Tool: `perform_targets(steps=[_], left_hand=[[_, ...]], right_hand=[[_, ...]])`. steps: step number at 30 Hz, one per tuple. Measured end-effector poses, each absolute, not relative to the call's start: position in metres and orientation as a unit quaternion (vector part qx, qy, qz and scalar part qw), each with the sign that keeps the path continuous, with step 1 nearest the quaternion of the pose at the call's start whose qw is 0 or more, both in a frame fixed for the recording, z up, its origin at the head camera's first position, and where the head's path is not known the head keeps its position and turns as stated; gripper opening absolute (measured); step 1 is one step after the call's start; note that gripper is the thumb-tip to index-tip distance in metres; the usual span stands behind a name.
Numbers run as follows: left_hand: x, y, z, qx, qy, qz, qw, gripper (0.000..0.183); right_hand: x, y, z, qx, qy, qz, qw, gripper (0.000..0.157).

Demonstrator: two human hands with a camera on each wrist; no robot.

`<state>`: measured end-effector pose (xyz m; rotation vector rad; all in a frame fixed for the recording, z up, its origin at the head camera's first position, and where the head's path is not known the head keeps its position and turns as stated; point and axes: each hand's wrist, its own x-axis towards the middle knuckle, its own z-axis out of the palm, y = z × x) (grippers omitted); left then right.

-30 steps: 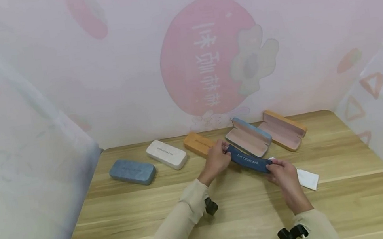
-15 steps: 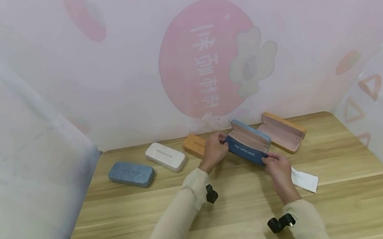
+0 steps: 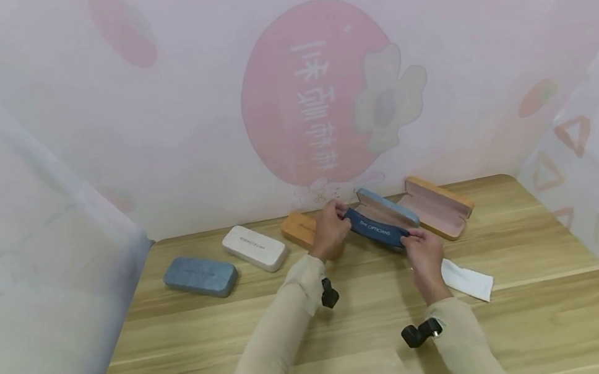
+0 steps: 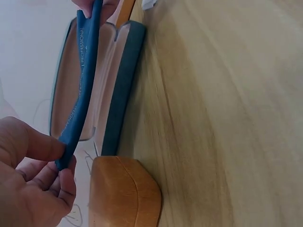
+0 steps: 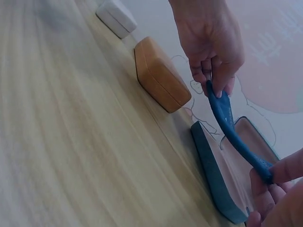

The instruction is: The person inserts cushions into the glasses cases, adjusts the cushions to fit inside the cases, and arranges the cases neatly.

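In the head view a folded dark blue eyeglass cloth (image 3: 375, 230), printed "THE OPTICIANS", is stretched between both hands. My left hand (image 3: 331, 230) pinches one end between thumb and fingers. The other end is pinched by my right hand (image 3: 424, 256). The cloth sags slightly and is held above a light blue glasses case (image 4: 124, 90), which lies with its lid up and its pink lining showing. Part of that case is hidden behind the cloth in the head view. A closed orange glasses case (image 5: 160, 74) lies just beside it, partly behind my left hand.
An orange glasses case (image 3: 437, 207) lies with its lid up at the back right. Closed white (image 3: 254, 248) and blue (image 3: 201, 276) glasses cases lie to the left. A white folded cloth (image 3: 469, 280) rests right of my right hand. The wooden table (image 3: 354, 355) meets a printed wall behind.
Both hands have carried the blue cloth up and slightly left, from in front of the light blue case to over it. The view has shifted slightly.
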<state>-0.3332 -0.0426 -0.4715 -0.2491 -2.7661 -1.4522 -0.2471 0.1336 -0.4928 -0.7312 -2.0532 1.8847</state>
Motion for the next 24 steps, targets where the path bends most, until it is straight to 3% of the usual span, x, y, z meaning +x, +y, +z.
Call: perform_targets(steps=[14, 24], left_hand=[[-0.343, -0.035, -0.483, -0.096, -0.875, -0.475, 0.013, 0.029], [-0.342, -0.031, -0.489, -0.157, -0.845, -0.511, -0.020, 0.053]], right_hand=[[-0.253, 0.130, -0.499, -0.291, -0.669, 0.668, 0.147, 0.028], [-0.254, 0.121, -0.505, -0.303, -0.625, 0.696, 0.182, 0.031]])
